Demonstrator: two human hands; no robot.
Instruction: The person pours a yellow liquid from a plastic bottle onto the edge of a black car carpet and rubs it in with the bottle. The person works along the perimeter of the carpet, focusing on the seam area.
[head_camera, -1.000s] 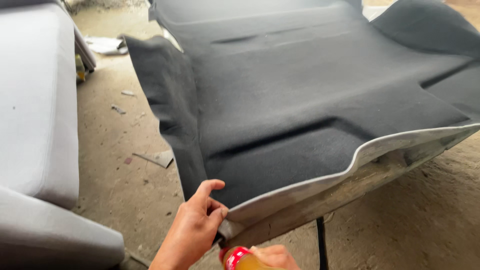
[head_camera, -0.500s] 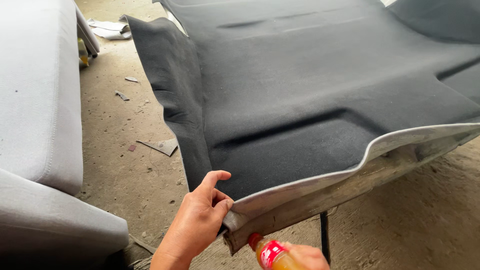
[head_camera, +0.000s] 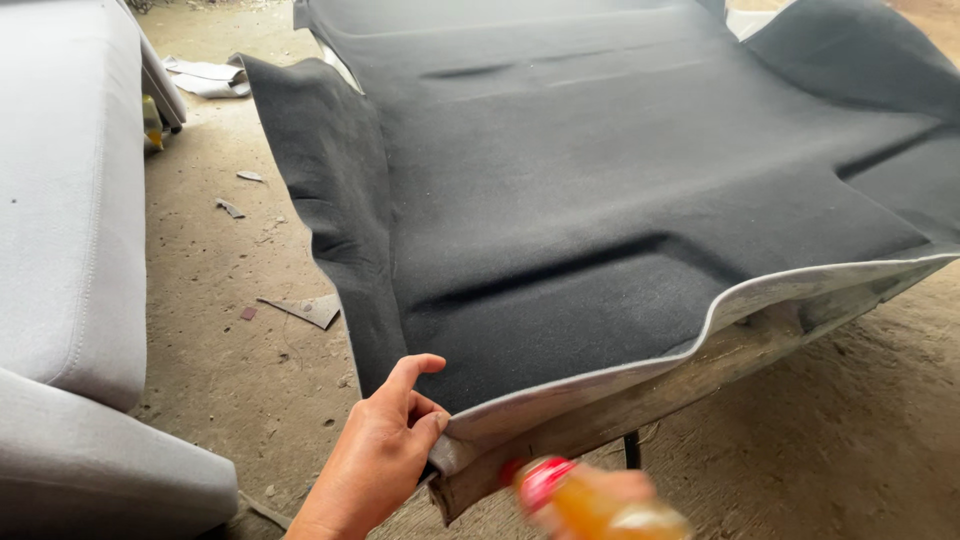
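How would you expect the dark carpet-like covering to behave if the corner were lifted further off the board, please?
The dark covering probably flops rather than staying stiff: its left edge already hangs limp over the side. It seems fairly thick, with a pale backing layer showing at the near edge, so it may feel heavy. The left hand pinches its corner, and the fuzzy surface likely grips well.
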